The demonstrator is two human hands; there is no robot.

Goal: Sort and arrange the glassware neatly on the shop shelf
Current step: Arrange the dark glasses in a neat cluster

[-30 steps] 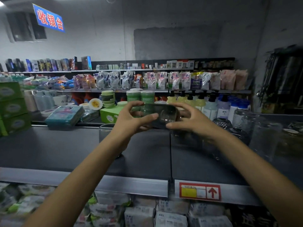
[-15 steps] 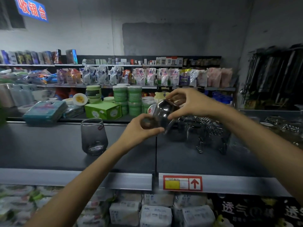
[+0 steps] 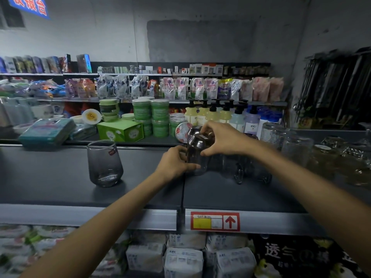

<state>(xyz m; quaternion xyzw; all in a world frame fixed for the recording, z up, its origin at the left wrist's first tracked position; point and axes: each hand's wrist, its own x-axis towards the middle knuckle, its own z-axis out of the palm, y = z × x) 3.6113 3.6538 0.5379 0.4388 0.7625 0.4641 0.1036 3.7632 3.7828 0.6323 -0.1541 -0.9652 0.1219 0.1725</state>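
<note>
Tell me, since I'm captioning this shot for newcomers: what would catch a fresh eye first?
Two bare hands meet at the centre: the left hand and right hand grip a smoky grey glass tumbler over the dark grey metal shelf. A matching grey tumbler stands upright alone to its left. A red-and-yellow price tag with an arrow marks the shelf's front rail.

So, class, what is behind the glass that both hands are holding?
Behind the glass held by the left hand and right hand are a round patterned tin, green tubs and pump bottles. The right hand covers whatever lies directly behind its top.
</note>
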